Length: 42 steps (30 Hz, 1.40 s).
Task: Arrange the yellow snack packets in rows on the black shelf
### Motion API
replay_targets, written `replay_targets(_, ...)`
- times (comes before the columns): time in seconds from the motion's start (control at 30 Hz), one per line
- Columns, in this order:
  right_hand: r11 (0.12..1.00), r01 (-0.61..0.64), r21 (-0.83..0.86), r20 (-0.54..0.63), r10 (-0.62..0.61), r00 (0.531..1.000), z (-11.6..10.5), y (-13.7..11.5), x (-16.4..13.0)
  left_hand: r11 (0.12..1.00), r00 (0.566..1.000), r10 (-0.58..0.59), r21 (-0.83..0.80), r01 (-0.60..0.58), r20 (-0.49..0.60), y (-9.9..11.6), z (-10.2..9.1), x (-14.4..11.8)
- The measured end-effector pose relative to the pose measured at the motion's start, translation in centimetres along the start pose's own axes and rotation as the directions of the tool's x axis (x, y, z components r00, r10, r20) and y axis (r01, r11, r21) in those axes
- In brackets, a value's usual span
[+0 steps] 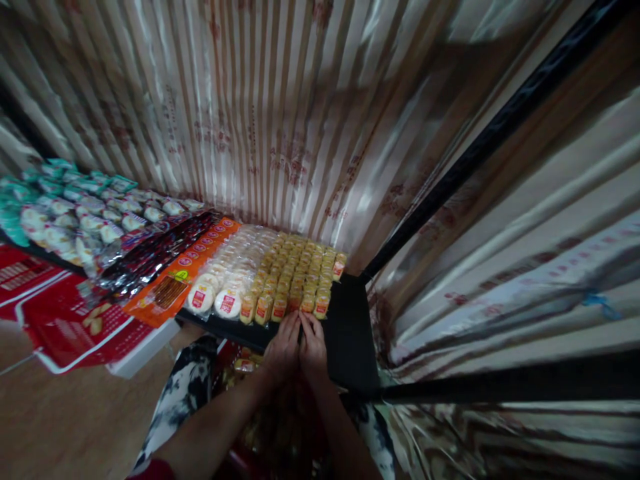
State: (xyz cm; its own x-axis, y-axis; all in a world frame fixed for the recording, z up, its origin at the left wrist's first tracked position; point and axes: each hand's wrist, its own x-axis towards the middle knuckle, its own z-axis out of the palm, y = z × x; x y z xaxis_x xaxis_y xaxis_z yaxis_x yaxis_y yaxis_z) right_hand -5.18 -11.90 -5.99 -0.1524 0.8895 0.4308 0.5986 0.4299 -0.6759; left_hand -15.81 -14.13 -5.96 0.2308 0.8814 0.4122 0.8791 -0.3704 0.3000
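My left hand (283,344) and my right hand (313,341) meet side by side at the front edge of the black shelf (353,333). The fingers of both are closed together at the near end of a small yellow wrapped cake (295,300) with a red label, partly covering it. It sits in the front of several neat rows of the same yellow wrapped cakes (300,263). To their left, round white wrapped crackers (229,301) lie in overlapping rows. Below my forearms is a container with more yellow packets (245,363), mostly in shadow.
Leftward on the shelf are orange snack packs (167,290), dark shiny packets (155,253), white packets (107,223) and green packets (15,193). A red printed box (80,320) stands below left. Black posts (450,173) and striped curtains (240,107) border the shelf.
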Motion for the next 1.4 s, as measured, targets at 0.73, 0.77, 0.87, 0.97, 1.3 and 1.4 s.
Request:
replay_targets(0.73,0.968,0.111,-0.225,0.068,-0.098,0.993,-0.3,-1.4,-0.2,0.949,0.944,-0.231,0.16,0.272,-0.235,-1.2,-4.6,-5.2)
replay_targets(0.77,0.966,0.103,-0.238,0.081,-0.086,0.993,-0.4,-1.5,-0.3,0.955,0.953,-0.207,0.169,0.246,-0.221,-1.4,-4.6,-5.2)
replay_targets(0.87,0.96,0.07,-0.272,0.122,-0.038,0.992,-0.6,-1.8,-0.3,0.966,0.971,-0.142,0.189,0.179,-0.19,-2.0,-4.2,-4.8)
replay_targets(0.97,0.956,0.056,-0.29,0.142,-0.015,0.99,-0.8,-2.2,-0.3,0.961,0.975,-0.133,0.215,0.171,-0.181,-2.3,-3.7,-4.2)
replay_targets(1.3,0.952,0.071,-0.299,0.119,-0.036,0.992,-0.7,-2.1,-0.2,0.961,0.979,-0.123,0.225,0.158,-0.164,-2.5,-3.6,-3.1)
replay_targets(1.4,0.954,0.08,-0.288,0.109,-0.05,0.993,-0.7,-2.1,-0.2,0.956,0.975,-0.145,0.23,0.182,-0.168,-2.4,-3.4,-2.8)
